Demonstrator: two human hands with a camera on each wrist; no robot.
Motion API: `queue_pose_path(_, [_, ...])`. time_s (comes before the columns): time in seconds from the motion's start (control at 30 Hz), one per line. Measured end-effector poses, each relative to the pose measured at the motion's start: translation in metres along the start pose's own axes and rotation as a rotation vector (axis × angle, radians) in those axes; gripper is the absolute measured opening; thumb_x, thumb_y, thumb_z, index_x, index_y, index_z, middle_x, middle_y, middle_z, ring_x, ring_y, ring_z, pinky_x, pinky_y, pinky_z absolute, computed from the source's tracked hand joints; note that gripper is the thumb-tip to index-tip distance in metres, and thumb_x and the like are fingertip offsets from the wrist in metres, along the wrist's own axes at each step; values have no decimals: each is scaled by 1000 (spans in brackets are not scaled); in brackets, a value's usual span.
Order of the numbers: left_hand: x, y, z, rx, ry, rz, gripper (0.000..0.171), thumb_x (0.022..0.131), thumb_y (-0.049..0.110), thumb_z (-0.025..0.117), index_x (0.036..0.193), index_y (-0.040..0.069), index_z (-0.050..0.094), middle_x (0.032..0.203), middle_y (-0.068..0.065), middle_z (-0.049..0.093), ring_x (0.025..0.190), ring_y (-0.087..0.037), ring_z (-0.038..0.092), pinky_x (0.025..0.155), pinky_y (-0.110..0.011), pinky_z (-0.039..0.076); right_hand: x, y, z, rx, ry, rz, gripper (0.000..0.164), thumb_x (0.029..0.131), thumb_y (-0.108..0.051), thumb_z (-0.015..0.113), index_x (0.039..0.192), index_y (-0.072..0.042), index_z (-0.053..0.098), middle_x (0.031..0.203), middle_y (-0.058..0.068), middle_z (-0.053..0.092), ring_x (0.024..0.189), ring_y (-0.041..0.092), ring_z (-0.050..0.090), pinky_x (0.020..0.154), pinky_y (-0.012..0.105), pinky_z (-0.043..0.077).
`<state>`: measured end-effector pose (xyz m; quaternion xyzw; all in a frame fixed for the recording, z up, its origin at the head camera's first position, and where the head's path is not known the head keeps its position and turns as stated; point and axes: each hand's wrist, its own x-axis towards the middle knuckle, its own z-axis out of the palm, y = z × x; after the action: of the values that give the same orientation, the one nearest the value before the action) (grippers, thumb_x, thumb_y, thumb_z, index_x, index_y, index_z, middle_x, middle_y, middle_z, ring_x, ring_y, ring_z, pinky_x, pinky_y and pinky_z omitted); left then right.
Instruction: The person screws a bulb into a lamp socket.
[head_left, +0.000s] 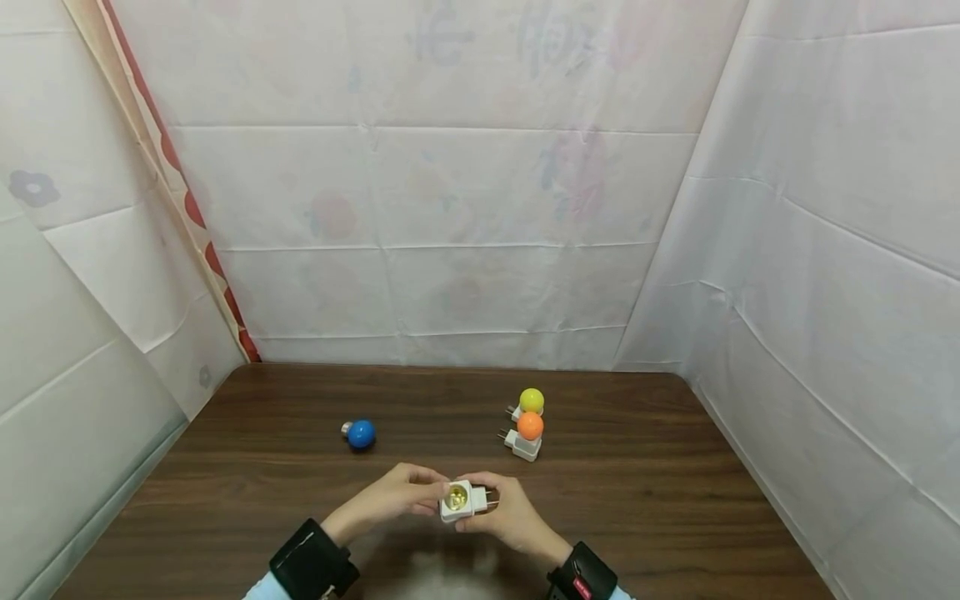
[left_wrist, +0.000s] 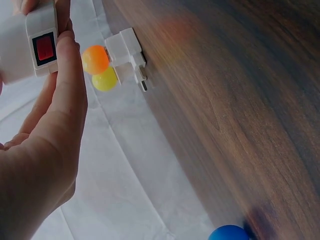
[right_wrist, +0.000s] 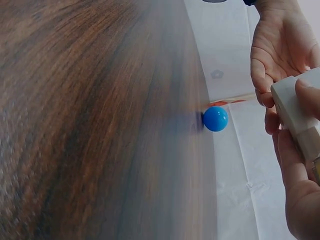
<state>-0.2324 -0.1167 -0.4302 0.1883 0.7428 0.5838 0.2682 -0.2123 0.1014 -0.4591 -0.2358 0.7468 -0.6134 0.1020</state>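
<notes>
In the head view, both hands hold a white plug-in lamp socket (head_left: 455, 502) near the front of the table, its gold-coloured hollow facing up and its prongs pointing right. My left hand (head_left: 405, 492) pinches its left side. Thumb and forefinger of my right hand (head_left: 510, 515) grip the plug end from opposite sides. A red switch (left_wrist: 45, 48) shows on the socket's side in the left wrist view, close to the left fingers. The right wrist view catches the white housing (right_wrist: 295, 107) between both hands, partly cut off by the frame edge.
A blue bulb (head_left: 362, 433) with a metal base lies on the brown wooden table (head_left: 262, 467), left of the hands. Farther right stand two white plug-in sockets, one with an orange bulb (head_left: 530, 426), one behind with a yellow bulb (head_left: 532, 400). White cloth (head_left: 450, 292) encloses the table.
</notes>
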Motion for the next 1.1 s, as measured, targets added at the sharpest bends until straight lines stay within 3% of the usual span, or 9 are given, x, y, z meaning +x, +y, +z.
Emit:
queue_pose_path(0.17, [-1,-2,-3,-9,8,26,51,95,31,49,122,-12,49,114,-19,59,100,-28,62,86,-42,51,-4,-14,1,15,9,12,46,73,-2,74,115,3,58,107,20,61,83,6,58,69,17,50])
queue_pose_path(0.27, [-1,-5,-9,63,64,66,50,95,31,48,124,-10,49,119,-23,57,102,-31,60,86,-44,50,-5,-15,0,15,27,16,47,72,-2,75,115,3,58,106,20,62,81,5,59,69,17,50])
queue_pose_path(0.4, [1,-13,-28,387,309,123,37,91,28,56,117,2,59,114,-15,62,102,-29,60,83,-42,51,-5,-11,-3,27,53,34,49,71,-4,76,116,2,58,105,19,62,80,6,61,68,18,50])
queue_pose_path(0.5, [4,-21,-51,610,504,115,28,87,19,62,112,6,63,109,-12,64,100,-28,60,82,-43,50,-6,-9,-6,37,77,48,50,71,-4,76,117,2,58,105,19,62,78,7,61,68,19,51])
queue_pose_path(0.57, [5,-26,-70,712,578,111,28,85,12,62,112,4,62,110,-15,63,99,-32,60,82,-45,50,-6,-8,-9,36,92,51,50,70,-3,76,117,3,58,105,20,61,78,7,62,68,18,50])
queue_pose_path(0.67, [7,-34,-98,852,639,121,31,82,4,62,113,-2,60,112,-21,60,100,-37,58,80,-49,49,-7,-8,-11,34,110,58,50,71,-3,76,117,5,57,104,20,62,77,7,62,67,18,50])
queue_pose_path(0.77, [9,-43,-118,970,634,131,34,78,-2,63,112,-5,60,113,-22,59,101,-38,58,79,-50,49,-6,-8,-13,31,119,67,50,71,-3,76,117,6,57,103,19,62,78,8,62,67,18,50])
queue_pose_path(0.87, [13,-53,-130,1062,571,137,37,74,-6,65,111,-6,60,112,-20,59,100,-36,58,80,-49,49,-6,-7,-13,26,123,74,51,71,-4,76,117,6,57,104,19,62,78,8,62,67,18,50])
queue_pose_path(1.1, [26,-63,-134,1182,424,133,49,70,-8,70,117,-6,56,118,-21,56,107,-39,55,88,-51,45,-4,-7,-14,29,134,85,50,70,-4,76,116,5,58,103,19,62,79,11,61,67,18,50])
